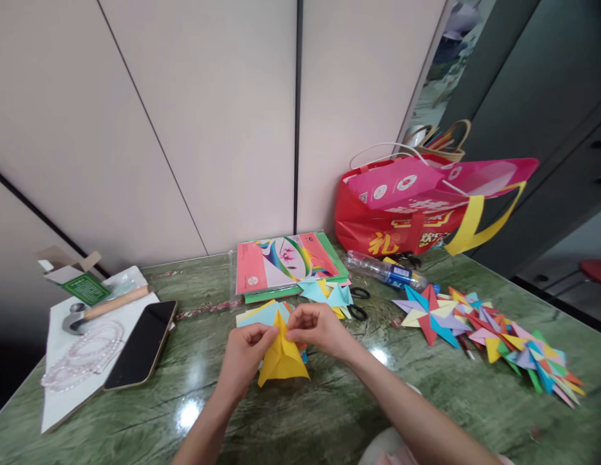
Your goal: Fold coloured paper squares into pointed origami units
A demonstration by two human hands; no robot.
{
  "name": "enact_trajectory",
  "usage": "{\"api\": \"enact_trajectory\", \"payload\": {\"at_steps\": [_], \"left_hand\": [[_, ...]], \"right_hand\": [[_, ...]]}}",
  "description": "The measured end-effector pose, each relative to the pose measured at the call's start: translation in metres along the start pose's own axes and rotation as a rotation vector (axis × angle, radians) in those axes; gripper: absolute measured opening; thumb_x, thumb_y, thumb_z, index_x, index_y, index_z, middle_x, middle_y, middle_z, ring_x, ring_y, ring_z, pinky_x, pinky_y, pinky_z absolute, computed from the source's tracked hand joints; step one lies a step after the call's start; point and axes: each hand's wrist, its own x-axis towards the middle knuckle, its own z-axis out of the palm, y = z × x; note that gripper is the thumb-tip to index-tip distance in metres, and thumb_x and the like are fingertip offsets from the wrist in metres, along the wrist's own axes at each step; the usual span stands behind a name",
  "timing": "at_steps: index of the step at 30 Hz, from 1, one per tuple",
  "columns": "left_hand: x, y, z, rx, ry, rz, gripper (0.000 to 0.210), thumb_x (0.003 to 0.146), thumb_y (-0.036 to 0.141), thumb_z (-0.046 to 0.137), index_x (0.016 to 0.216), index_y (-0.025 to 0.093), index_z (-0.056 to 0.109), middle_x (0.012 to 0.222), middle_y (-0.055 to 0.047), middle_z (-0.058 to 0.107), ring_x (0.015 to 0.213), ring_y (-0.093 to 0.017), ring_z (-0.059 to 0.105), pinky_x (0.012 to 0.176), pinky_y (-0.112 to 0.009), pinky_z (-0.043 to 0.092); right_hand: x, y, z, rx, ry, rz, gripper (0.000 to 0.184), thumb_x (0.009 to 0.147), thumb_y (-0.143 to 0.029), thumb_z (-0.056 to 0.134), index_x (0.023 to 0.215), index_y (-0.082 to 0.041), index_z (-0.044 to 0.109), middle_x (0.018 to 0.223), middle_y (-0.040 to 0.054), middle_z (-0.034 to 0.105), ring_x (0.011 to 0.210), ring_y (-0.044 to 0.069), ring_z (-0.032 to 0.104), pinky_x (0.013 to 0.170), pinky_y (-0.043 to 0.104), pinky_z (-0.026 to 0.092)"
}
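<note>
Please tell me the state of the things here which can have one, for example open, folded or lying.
Yellow paper: partly folded, pinched in the left hand and right hand.
Phone: face up, screen dark.
Green box: top flaps open.
Wooden-handled tool: lying flat.
Plastic bottle: lying on its side.
Scissors: rings apart, blades hidden.
Paper stars: assembled.
Beaded strands: looped, lying down.

Over there a wooden-handled metal hammer [115,303] lies near a black rectangular phone [141,346]; a clear plastic bottle [375,267] fronts a red bag [361,219].
</note>
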Motion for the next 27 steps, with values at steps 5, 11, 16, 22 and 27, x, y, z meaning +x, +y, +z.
{"api": "enact_trajectory", "payload": {"at_steps": [5,11,16,22,27], "left_hand": [[0.0008,-0.0018,-0.0001,0.019,-0.007,0.0,0.027,0.063,0.036,0.065,0.057,0.01,0.065,0.049,0.001,0.053,0.049,-0.009,0.043,0.046,-0.018,0.031],[0.0012,-0.0029,-0.0003,0.002,0.007,0.012,0.025,0.062,0.036,0.066,0.06,0.01,0.067,0.05,0.001,0.056,0.047,-0.008,0.042,0.044,-0.018,0.029],[0.0028,-0.006,-0.0013,-0.011,0.006,0.002,0.025,0.062,0.036,0.066,0.062,0.011,0.068,0.05,0.0,0.056,0.047,-0.009,0.044,0.044,-0.018,0.031],[0.0035,-0.0078,-0.0011,-0.008,0.004,-0.008,0.026,0.061,0.037,0.066,0.064,0.01,0.069,0.048,0.0,0.056,0.047,-0.01,0.046,0.045,-0.019,0.033],[0.0034,-0.0074,-0.0002,-0.005,0.02,0.006,0.027,0.06,0.038,0.067,0.064,0.011,0.069,0.05,0.0,0.058,0.047,-0.009,0.044,0.043,-0.018,0.032]], "right_hand": [[-0.0008,0.0006,0.0013,-0.048,0.015,-0.005,0.022,0.054,-0.026,0.075,0.063,-0.013,0.059,0.055,-0.0027,0.059,0.046,0.007,0.052,0.046,0.019,0.044],[-0.0004,0.0028,0.0015,-0.129,0.015,-0.023,0.019,0.056,-0.024,0.073,0.066,-0.012,0.063,0.056,-0.0015,0.058,0.049,0.007,0.051,0.047,0.019,0.042],[-0.0013,0.0054,0.0001,-0.148,-0.018,0.007,0.03,0.052,-0.027,0.076,0.076,-0.013,0.064,0.056,-0.0033,0.055,0.048,0.008,0.049,0.044,0.019,0.04],[-0.0007,0.0051,0.001,-0.11,-0.022,0.004,0.033,0.048,-0.026,0.078,0.074,-0.012,0.062,0.055,-0.004,0.053,0.049,0.007,0.047,0.046,0.019,0.038],[-0.0007,0.0026,0.0015,-0.108,-0.036,0.016,0.034,0.048,-0.027,0.078,0.073,-0.012,0.061,0.056,-0.0039,0.052,0.05,0.007,0.047,0.047,0.02,0.038]]}}
